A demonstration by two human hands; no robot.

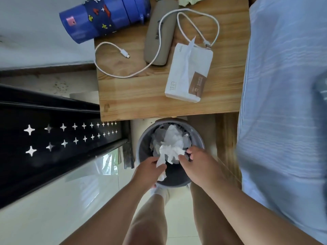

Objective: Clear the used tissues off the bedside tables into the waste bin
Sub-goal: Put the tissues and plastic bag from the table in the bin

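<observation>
A grey round waste bin stands on the floor below the front edge of the wooden bedside table. Crumpled white tissues lie inside it. Both hands hover over the bin's near side. My left hand pinches a crumpled white tissue that spreads up between the hands. My right hand touches the same wad with thumb and fingers. At the table's far edge lie greenish crumpled tissues, cut off by the frame.
On the table lie a white tissue pack, a grey case, a white charging cable and a blue bottle. A bed with blue sheets fills the right. A black metal frame runs at the left.
</observation>
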